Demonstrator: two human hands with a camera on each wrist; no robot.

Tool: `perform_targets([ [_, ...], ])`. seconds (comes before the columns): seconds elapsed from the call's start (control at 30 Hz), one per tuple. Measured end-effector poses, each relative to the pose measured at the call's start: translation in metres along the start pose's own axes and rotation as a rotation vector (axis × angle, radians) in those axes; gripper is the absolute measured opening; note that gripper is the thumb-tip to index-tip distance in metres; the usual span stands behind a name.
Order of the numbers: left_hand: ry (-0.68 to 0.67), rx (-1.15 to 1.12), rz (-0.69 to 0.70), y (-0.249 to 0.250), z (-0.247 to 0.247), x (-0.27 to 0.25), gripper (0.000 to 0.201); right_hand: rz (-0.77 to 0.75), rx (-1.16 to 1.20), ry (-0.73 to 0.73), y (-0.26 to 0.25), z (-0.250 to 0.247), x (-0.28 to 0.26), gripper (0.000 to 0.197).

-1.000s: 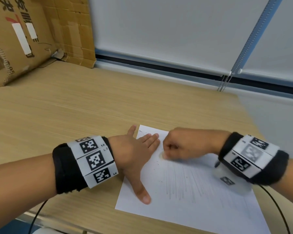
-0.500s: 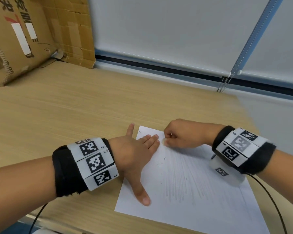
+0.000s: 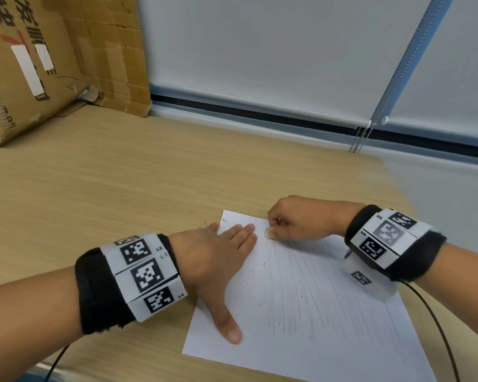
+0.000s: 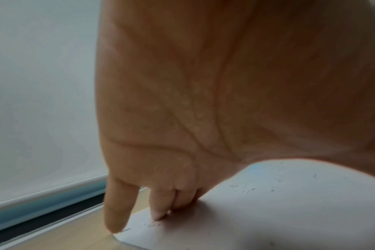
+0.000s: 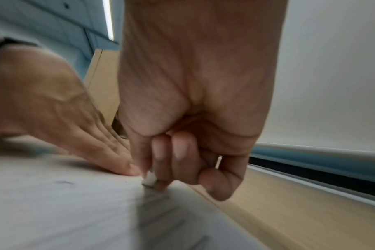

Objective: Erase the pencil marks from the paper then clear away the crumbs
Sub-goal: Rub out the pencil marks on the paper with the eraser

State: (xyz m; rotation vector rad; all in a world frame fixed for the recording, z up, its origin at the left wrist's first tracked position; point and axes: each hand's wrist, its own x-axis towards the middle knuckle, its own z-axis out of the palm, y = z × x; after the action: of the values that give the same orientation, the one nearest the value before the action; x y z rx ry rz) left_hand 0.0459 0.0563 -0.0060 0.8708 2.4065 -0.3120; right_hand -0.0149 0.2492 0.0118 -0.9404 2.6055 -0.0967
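Note:
A white sheet of paper lies on the wooden desk, covered with long grey pencil strokes. My left hand presses flat on the sheet's left edge, fingers straight and thumb spread toward me. My right hand is curled near the sheet's far edge and pinches a small white eraser, whose tip touches the paper. The eraser shows between thumb and fingers in the right wrist view. Dark eraser crumbs are scattered on the paper beside my left hand, and crumbs show in the left wrist view.
A cardboard box leans at the back left of the desk. A window blind with a bead chain runs along the far side. A black cable trails from my right wrist over the paper's right edge.
My right hand has slid with the eraser away from me, from beside the left fingertips up to the paper's far edge. The left hand has stayed in place.

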Motion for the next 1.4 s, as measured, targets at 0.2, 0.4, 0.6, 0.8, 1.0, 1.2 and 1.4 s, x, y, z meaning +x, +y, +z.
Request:
perform_targets([
  [0.2,0.001,0.008,-0.004,0.002,-0.001,0.000,0.153,-0.092,0.085,-0.157,-0.020,0.011,-0.019,0.031],
  [0.4,0.002,0.014,-0.007,0.001,0.000,0.000,0.153,-0.069,0.060,-0.087,-0.020,0.012,-0.018,0.032],
  [0.6,-0.008,0.025,-0.006,0.002,-0.002,-0.001,0.153,-0.058,0.024,-0.066,-0.028,0.004,-0.014,0.033],
  [0.8,-0.012,0.032,-0.020,0.005,-0.004,-0.002,0.152,-0.118,0.081,-0.173,-0.040,0.014,-0.024,0.035],
  [1.0,-0.001,0.010,-0.013,0.002,-0.002,-0.001,0.150,-0.107,0.047,-0.109,-0.036,0.013,-0.025,0.034],
  [1.2,0.017,0.008,-0.003,0.002,-0.001,-0.001,0.149,-0.124,-0.042,-0.109,-0.043,0.012,-0.033,0.035],
  [1.4,0.005,0.022,-0.018,0.004,-0.002,-0.002,0.148,-0.229,-0.069,-0.093,-0.058,0.025,-0.049,0.028],
])
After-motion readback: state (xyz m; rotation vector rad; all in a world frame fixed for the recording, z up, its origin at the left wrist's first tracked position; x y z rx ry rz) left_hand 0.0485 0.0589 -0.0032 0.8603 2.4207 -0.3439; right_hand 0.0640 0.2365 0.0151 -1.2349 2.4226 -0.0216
